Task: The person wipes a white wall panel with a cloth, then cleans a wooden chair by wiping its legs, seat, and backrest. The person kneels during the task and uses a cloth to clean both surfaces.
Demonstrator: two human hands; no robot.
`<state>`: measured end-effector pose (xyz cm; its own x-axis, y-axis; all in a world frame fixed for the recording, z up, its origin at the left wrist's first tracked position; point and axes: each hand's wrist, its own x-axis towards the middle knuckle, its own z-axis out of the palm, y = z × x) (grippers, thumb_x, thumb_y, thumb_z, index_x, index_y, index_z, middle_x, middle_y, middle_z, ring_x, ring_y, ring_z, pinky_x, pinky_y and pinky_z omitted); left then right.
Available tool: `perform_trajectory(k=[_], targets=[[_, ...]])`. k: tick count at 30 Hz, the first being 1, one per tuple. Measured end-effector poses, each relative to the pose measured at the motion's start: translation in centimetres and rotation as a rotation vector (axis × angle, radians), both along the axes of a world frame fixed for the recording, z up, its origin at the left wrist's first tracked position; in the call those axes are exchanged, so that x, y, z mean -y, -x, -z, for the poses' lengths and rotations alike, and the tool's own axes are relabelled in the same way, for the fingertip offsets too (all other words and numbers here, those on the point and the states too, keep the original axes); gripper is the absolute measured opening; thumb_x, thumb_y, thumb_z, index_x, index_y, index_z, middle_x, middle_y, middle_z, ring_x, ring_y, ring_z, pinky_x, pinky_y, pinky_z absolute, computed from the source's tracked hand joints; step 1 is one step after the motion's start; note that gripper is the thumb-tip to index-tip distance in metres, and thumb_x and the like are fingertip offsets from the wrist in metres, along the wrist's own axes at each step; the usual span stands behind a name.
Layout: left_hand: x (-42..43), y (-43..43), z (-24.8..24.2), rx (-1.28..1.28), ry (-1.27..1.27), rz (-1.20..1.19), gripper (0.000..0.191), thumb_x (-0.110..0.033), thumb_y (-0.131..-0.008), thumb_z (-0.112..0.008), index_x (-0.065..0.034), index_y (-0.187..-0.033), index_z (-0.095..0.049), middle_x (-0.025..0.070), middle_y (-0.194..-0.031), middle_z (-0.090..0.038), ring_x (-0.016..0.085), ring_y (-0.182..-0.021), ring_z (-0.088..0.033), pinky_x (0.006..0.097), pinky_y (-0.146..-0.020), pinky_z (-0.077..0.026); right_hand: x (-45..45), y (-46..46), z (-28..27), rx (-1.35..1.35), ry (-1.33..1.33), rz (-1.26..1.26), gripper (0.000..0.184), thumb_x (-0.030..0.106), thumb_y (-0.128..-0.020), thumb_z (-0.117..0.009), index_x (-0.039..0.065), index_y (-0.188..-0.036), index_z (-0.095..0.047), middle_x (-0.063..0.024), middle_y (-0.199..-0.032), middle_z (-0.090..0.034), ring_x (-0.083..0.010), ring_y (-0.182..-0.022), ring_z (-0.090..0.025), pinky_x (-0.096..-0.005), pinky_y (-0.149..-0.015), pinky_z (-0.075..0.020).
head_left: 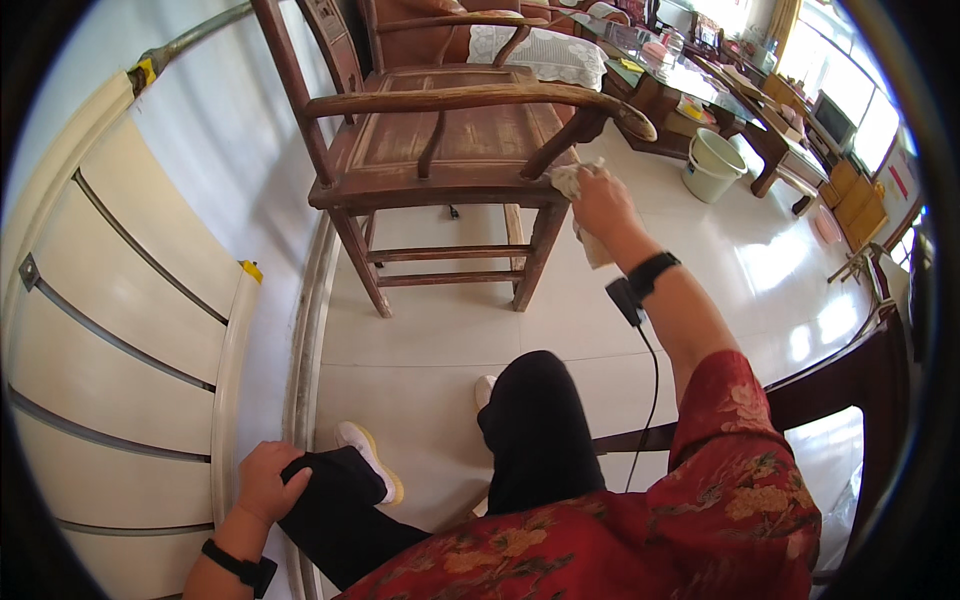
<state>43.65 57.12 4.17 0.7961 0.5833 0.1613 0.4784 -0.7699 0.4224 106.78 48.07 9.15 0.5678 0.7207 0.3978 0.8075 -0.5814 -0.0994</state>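
A worn wooden armchair (450, 142) stands side-on before me, its brown finish rubbed pale on the seat and armrest. My right hand (600, 199) is closed on a light-coloured cloth (568, 180), which touches the front corner of the seat beside the armrest's support; part of the cloth hangs below my hand. My left hand (271, 480) rests on my left knee with nothing seen in it, thumb apart from the fingers. Black bands with small devices are on both wrists, and a cable hangs from the right one.
A white radiator (142, 300) and a floor-level pipe (306, 337) run along the wall at left. Behind the armchair are a sofa with a lace cover (536, 56) and a glass-topped table (675, 67). A pale green bucket (712, 166) stands on the tiled floor at right.
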Motion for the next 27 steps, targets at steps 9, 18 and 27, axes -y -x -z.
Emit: perform_trajectory(k=[9, 18, 27], targets=[[-0.1, 1.1, -0.1, 0.052, 0.030, 0.013, 0.030, -0.023, -0.071, -0.077, -0.0038, -0.093, -0.071, 0.0141, -0.098, -0.070, 0.036, -0.089, -0.065, 0.0439, -0.080, -0.054, -0.2, 4.0, 9.4, -0.571, -0.719, 0.018, 0.035, 0.023, -0.087, -0.063, 0.005, -0.117, -0.061, -0.0160, -0.112, -0.066, -0.0369, -0.099, -0.065, -0.0454, -0.086, -0.0520], [-0.3, 1.6, -0.1, 0.035, 0.036, -0.002, 0.035, -0.028, -0.069, -0.077, -0.0045, -0.094, -0.071, 0.0128, -0.099, -0.069, 0.034, -0.089, -0.065, 0.0439, -0.078, -0.051, -10.4, 6.5, 11.8, -1.199, -1.500, 0.343, 0.048, 0.028, -0.093, -0.058, 0.008, -0.136, -0.050, -0.0091, -0.135, -0.054, -0.0261, -0.118, -0.055, -0.0382, -0.100, -0.0468], [-0.6, 1.6, -0.3, 0.026, 0.058, -0.016, 0.039, -0.029, -0.067, -0.077, -0.0033, -0.095, -0.072, 0.0126, -0.099, -0.069, 0.034, -0.089, -0.065, 0.0433, -0.078, -0.050, -15.3, 8.3, 11.3, -1.330, -1.371, 0.439, 0.058, 0.036, -0.098, -0.053, 0.013, -0.150, -0.040, -0.0074, -0.151, -0.046, -0.0255, -0.137, -0.045, -0.0442, -0.110, -0.0393]])
